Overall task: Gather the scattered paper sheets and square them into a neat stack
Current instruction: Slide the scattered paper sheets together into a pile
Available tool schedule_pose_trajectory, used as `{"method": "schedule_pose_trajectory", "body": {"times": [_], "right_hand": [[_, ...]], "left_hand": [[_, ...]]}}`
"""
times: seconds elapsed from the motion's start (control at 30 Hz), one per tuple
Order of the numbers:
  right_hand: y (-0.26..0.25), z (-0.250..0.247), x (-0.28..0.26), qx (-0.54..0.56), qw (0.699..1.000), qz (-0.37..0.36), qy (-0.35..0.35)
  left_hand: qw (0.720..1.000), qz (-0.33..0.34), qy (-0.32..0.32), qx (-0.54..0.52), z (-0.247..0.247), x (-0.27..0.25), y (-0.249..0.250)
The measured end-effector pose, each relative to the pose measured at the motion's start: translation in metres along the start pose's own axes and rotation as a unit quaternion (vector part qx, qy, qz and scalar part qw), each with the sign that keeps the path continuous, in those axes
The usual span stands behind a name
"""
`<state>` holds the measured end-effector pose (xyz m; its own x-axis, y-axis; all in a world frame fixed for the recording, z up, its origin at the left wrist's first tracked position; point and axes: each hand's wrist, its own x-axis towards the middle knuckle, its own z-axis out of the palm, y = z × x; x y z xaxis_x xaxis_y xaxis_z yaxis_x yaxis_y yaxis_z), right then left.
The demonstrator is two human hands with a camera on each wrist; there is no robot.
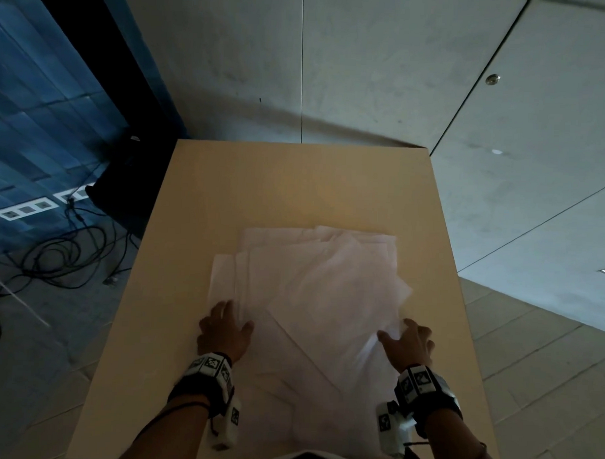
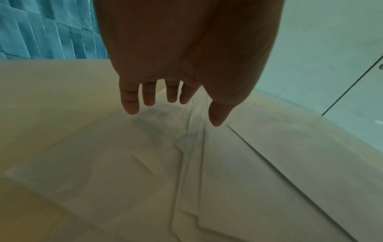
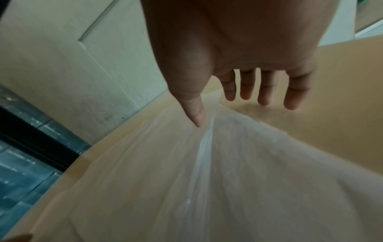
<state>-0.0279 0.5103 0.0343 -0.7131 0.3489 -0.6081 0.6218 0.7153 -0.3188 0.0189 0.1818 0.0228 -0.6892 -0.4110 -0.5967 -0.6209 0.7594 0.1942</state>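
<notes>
While lying fanned and overlapping on the tan table point(image 1: 200, 177), paper sheets point(image 1: 312, 298) sitting askew near the front edge (corners pointing several ways). Resting at their left edge, left hand point(image 1: 222, 329), fingers point(image 2: 129, 99) straight and slightly spread, gripping nothing. Flanking the right edge, right hand point(image 1: 408, 343), fingers point(image 3: 296, 91) straight and apart, thumb touching paper, edge lifting beside it.
</notes>
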Motion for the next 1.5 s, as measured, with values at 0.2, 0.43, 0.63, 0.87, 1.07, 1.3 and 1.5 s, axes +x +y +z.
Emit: {"method": "schedule_pose_trajectory", "body": {"times": [0.2,0.43,0.63,0.87,1.07,1.3,1.5], "right_hand": [[-0.004,0.009,-0.009,-0.066,0.994,-0.087,0.017],[-0.014,0.04,-0.031,-0.17,0.97,-0.168,-0.038],[-0.014,0.03,-0.018,-0.039,0.995,-0.086,-0.024],[-0.037,0.017,0.013,0.085,0.994,0.015,-0.062],[-0.052,0.019,0.014,0.073,0.994,-0.011,-0.079],[-0.06,0.021,0.011,0.043,0.994,-0.039,-0.088],[-0.043,0.018,0.011,0.021,0.999,-0.008,-0.045]], "left_hand": [[0.999,0.006,-0.036,0.003,0.001,0.011,0.011],[0.997,0.07,-0.032,0.015,0.021,-0.003,0.04],[0.995,-0.032,0.028,-0.096,-0.005,0.018,0.032],[0.986,-0.093,-0.003,-0.137,-0.018,0.043,0.04],[0.987,-0.073,-0.021,-0.141,-0.019,0.047,0.043],[0.987,-0.036,-0.041,-0.149,-0.015,0.043,0.06],[0.991,-0.049,-0.016,-0.127,-0.014,0.039,0.06]]}}
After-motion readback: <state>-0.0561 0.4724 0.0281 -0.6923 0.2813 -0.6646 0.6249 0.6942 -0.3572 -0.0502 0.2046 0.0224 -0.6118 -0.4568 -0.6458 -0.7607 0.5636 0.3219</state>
